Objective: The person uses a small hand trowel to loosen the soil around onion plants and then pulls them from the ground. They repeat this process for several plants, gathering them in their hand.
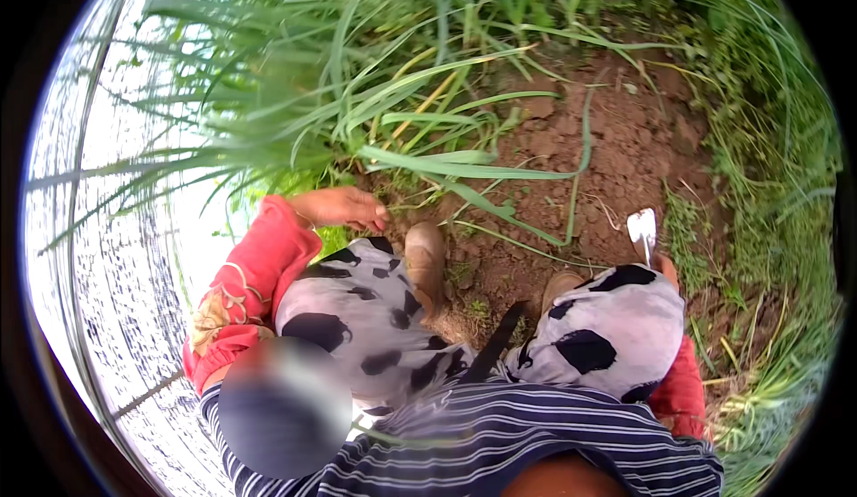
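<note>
My left hand [341,207] hovers by the base of long strap-leaved green plants [375,122], at the left of my knees. Its fingers are loosely bent, and nothing shows in them. Beyond my other knee, my right hand [667,270] grips a small trowel-like hand tool [643,229]. The pale, flat blade points away from me above the soil. My knee hides most of that hand and any handle. Between the plants and my legs lies bare reddish-brown soil [602,142], crossed by a few bent leaves [495,170].
My two brown shoes [424,256] rest on the soil between my patterned trouser legs [361,303]. Low green weeds [756,182] line the right side. Along the left runs a bright, translucent sheet wall [127,282] with dark bars. Pulled or flattened leaves [763,416] lie at lower right.
</note>
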Motion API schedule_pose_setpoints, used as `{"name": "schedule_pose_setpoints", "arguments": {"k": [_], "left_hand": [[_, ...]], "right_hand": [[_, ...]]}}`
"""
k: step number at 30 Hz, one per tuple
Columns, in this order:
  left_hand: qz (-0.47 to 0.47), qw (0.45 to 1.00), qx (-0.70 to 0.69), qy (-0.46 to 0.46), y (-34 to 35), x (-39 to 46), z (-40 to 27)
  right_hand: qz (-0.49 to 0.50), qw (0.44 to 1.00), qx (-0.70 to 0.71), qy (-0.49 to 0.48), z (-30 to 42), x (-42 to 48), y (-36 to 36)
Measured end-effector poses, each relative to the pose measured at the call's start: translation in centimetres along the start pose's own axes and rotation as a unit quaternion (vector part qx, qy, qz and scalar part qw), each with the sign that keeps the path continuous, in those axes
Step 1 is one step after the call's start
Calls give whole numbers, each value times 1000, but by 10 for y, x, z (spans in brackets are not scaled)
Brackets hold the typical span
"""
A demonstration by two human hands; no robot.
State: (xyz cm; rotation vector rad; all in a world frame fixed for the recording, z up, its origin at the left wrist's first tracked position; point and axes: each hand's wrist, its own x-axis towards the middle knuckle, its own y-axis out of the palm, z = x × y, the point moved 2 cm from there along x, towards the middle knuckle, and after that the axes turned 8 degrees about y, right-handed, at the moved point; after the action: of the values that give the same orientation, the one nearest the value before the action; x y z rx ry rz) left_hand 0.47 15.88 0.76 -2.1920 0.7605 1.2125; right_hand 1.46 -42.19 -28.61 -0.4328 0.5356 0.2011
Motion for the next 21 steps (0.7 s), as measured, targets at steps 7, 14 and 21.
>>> {"name": "schedule_pose_setpoints", "arguments": {"k": [7, 14, 21], "left_hand": [[-40, 957, 155, -243, 85, -120, 206], [-378, 879, 238, -165, 89, -80, 207], [-501, 808, 300, 74, 51, 60, 130]], "right_hand": [[-59, 994, -28, 89, -16, -20, -59], [-109, 990, -8, 83, 52, -28, -102], [-50, 996, -2, -70, 280, -46, -110]]}}
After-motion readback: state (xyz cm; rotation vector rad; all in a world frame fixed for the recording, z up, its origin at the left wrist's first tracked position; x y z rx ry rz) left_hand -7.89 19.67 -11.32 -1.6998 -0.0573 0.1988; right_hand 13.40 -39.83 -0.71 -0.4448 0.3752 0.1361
